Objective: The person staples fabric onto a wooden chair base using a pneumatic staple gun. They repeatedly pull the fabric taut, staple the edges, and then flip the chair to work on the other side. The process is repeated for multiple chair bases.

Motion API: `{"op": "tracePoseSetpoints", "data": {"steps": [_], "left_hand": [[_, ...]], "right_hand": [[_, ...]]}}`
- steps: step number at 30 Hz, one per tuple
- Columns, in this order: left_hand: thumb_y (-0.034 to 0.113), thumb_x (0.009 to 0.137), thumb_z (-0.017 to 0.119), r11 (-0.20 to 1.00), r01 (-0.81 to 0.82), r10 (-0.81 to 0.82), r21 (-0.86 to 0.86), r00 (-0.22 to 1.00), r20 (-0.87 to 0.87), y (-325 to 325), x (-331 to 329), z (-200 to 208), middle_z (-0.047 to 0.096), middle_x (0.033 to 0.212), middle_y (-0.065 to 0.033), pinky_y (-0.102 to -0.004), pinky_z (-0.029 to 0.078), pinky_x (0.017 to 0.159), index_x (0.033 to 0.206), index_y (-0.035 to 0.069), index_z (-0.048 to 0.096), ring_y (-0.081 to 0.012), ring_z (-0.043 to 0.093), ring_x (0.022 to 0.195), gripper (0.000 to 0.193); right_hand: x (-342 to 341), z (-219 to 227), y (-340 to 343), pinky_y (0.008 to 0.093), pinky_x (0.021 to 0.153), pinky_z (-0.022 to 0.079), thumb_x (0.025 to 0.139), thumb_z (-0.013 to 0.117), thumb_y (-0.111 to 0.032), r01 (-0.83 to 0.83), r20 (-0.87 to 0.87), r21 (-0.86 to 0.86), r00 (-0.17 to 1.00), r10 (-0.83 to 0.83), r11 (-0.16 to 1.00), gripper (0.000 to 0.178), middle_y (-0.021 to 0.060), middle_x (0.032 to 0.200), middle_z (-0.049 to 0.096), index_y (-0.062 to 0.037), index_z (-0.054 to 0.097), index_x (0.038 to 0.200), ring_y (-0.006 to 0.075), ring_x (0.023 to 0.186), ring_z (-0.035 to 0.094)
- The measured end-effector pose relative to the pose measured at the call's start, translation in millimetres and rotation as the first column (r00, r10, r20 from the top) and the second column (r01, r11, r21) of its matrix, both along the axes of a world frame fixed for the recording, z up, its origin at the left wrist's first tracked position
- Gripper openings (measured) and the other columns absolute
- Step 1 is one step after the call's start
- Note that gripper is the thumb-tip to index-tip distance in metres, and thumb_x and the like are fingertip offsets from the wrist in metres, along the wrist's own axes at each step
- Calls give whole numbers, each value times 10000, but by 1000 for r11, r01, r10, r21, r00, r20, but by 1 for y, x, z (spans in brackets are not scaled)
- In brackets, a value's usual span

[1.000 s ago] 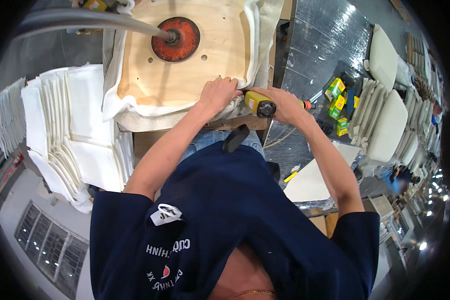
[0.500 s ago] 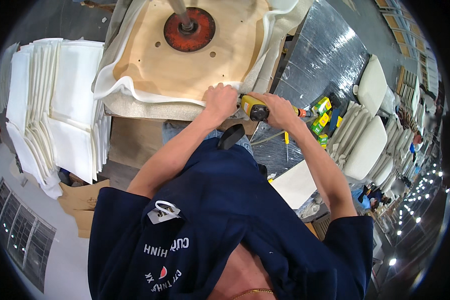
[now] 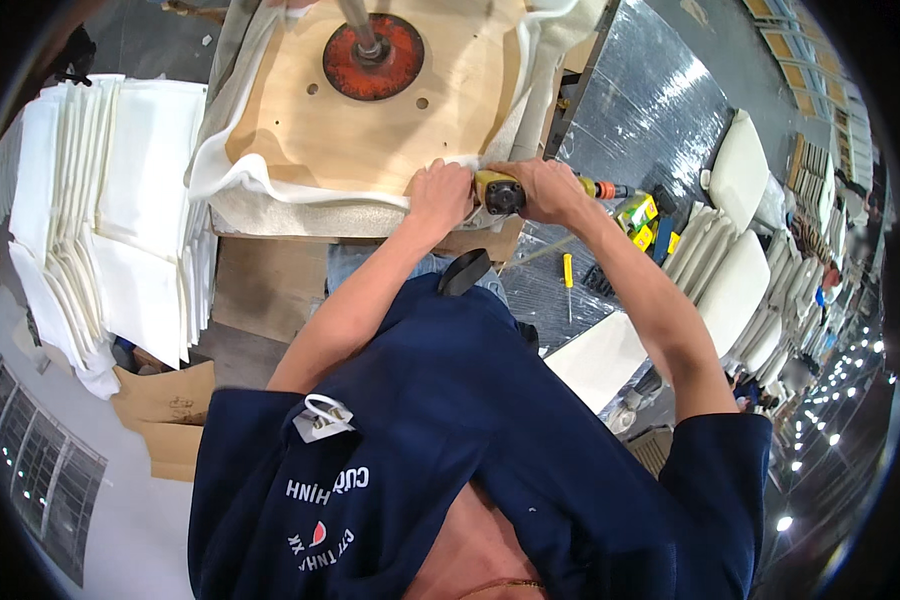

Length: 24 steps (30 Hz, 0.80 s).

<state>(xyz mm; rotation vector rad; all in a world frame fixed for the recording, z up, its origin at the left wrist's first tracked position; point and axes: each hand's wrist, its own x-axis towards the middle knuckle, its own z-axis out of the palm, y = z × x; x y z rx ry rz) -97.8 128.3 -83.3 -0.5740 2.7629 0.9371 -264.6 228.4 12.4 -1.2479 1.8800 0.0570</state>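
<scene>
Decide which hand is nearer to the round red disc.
Left. Left hand: at the near edge of the wooden panel, slightly right of the red disc. Right hand: on the yellow tool, farther right.

Head view: wide fisheye, left unit of side-by-side pair. Mount: wearer's head, above navy shirt (image 3: pixel 450 400). Facing: downward, upright, unmirrored. Range: close; shirt fills lower center, left hand (image 3: pixel 443 193) and right hand (image 3: pixel 550 190) above center. Coverage: wooden panel (image 3: pixel 390 145), top; window (image 3: pixel 40 470), lower left. Straight edges bend.

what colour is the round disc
The disc is red with dark patches, best seen in the head view.
</scene>
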Motion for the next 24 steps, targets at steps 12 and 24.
{"op": "tracePoseSetpoints", "data": {"steps": [12,24], "left_hand": [[256,893,698,991,70,-54,114,990,-133,-16,68,47,632,1160,-193,-458,476,938,1207,5,627,-372,603,1078,409],[255,895,692,976,217,-218,-21,964,-153,-18,3,7,641,942,-126,-457,536,682,1156,109,629,-332,665,812,306]], "right_hand": [[-10,-7,10,474,832,563,695,750,-150,91,9,-84,996,-91,992,667,169,1048,726,-197,600,1343,383,969,692],[90,-31,109,400,879,535,759,708,-51,901,466,-329,414,-782,282,626,228,1069,712,-99,575,1369,415,1018,674]]}}
